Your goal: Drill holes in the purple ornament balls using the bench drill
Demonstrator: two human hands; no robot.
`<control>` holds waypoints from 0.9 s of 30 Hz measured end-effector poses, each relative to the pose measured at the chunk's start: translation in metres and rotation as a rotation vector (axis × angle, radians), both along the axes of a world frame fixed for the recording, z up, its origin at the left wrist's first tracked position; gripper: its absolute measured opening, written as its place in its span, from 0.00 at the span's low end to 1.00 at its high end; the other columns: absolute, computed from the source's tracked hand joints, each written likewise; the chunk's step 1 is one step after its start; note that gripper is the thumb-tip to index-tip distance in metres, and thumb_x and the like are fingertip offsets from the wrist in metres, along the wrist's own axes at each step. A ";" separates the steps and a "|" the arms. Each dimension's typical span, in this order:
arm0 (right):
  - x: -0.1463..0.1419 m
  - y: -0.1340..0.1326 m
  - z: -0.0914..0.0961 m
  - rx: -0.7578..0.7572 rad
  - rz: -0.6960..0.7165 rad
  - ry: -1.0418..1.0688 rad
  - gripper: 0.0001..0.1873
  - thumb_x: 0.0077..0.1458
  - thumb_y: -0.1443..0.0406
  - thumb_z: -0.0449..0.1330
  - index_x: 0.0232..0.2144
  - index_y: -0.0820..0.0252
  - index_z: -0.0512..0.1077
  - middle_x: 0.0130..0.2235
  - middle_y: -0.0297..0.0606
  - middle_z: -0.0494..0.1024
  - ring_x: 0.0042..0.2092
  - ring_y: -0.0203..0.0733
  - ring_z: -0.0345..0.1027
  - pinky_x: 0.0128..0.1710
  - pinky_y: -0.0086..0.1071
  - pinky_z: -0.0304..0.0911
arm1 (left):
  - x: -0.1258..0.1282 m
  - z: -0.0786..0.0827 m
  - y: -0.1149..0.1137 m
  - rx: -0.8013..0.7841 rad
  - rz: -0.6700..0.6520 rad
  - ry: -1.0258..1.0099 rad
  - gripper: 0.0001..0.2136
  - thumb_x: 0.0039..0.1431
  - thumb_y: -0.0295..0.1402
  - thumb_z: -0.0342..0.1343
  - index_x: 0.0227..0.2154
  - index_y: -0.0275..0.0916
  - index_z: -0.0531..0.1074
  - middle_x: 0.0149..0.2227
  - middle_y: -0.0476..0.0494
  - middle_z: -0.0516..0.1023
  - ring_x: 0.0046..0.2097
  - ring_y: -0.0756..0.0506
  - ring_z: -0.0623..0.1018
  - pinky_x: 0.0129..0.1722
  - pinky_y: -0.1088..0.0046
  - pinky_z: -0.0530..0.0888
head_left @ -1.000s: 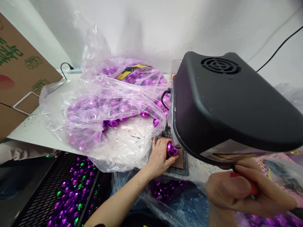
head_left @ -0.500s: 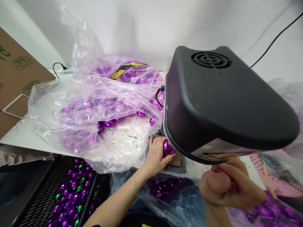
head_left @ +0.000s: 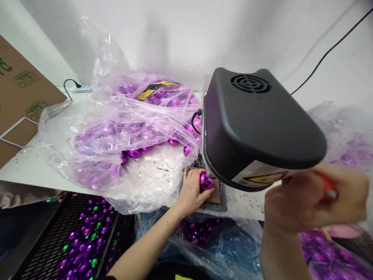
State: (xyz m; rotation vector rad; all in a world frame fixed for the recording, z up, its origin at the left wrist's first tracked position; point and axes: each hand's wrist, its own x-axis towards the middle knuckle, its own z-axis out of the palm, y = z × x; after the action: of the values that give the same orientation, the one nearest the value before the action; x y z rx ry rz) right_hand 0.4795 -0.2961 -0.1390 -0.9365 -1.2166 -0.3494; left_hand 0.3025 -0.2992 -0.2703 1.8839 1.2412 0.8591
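My left hand (head_left: 192,190) is closed round a shiny purple faceted ball (head_left: 206,181), thumb in front and fingers behind. The ball rests over a brown square pad (head_left: 215,193) on a dark metal base plate (head_left: 223,204). Above it, to the right, hangs the black housing of a bench machine (head_left: 262,120), with a round vent on top and a warning sticker on its front. My right hand (head_left: 314,198), smeared by motion, is wrapped round a red handle (head_left: 328,187) at the machine's right front. How the handle joins the machine is hidden.
Clear plastic bags full of purple balls (head_left: 134,153) cover the table's left half. A black crate (head_left: 52,237) with purple and green balls stands below left. A bag of purple balls (head_left: 329,254) lies at lower right. A cardboard box (head_left: 26,97) leans at far left.
My right hand has moved up and to the right with the red handle. My left hand and the purple ball stay almost where they were. The machine's housing sits slightly differently in view.
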 end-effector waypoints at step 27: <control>0.000 0.048 0.049 -0.364 -0.034 0.239 0.15 0.44 0.56 0.57 0.21 0.65 0.67 0.21 0.32 0.62 0.26 0.26 0.53 0.28 0.28 0.44 | -0.052 0.051 0.095 0.009 0.266 0.173 0.07 0.66 0.29 0.53 0.42 0.38 0.75 0.44 0.38 0.76 0.47 0.39 0.76 0.52 0.59 0.71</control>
State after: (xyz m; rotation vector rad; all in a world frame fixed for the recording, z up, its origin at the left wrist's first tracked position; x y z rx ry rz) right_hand 0.4795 -0.2483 -0.0904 -1.2742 -1.0620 -0.0371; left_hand 0.2504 -0.2047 -0.2194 1.8580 1.6242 0.8517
